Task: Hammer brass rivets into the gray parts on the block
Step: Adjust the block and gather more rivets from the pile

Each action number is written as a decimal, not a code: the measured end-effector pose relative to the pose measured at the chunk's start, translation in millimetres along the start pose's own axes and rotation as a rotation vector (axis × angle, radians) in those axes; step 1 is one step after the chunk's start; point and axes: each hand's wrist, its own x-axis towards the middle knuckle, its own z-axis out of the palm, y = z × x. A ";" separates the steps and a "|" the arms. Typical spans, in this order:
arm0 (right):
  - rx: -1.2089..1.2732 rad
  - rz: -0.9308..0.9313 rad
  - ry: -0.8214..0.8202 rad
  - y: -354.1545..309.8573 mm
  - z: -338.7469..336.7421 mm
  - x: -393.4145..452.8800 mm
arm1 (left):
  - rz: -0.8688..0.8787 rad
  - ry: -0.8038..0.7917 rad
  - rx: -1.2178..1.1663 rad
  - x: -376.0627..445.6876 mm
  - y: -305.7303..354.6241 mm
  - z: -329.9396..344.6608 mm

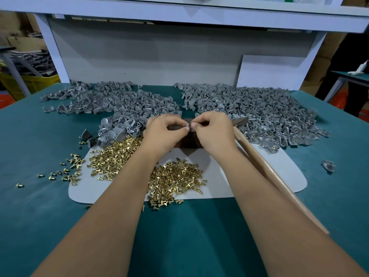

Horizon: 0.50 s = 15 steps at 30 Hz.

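Forearms (pixel 123 196) fwd, both grips pinching gray part (pixel 188 125) betw fingertips

place: small factory assembly bench | bench: green-covered worktable (pixel 40 206) under a white shelf frame (pixel 179 15) | stock: heaps of gray parts (pixel 259 108) and loose brass rivets (pixel 175 176) | tool: hammer (pixel 265 166) | around: yellow crate (pixel 36 82), cardboard, another table (pixel 351 75)

Two big piles of gray parts (pixel 249 108) fill the back. Brass rivets (pixel 175 178) cover the middle. Bare green surface (pixel 179 236) lies in front.
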 end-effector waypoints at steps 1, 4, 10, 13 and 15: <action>-0.005 0.003 -0.004 -0.8 -0.4 0.1 | 0.000 0.001 -0.009 0.1 -0.2 0.1; -0.012 0.016 -0.015 -2.0 -1.7 1.6 | -0.010 0.001 -0.020 -0.4 0.2 0.8; -0.071 -0.039 -0.015 -0.1 0.0 -2.4 | -0.013 -0.006 -0.014 -2.0 -2.7 -0.4; -0.084 -0.081 -0.021 3.3 -0.9 -2.7 | -0.016 -0.001 -0.015 -3.1 -1.3 -0.6; -0.063 -0.092 -0.038 4.6 -2.2 -4.1 | -0.014 0.006 -0.016 -2.6 -1.8 -0.6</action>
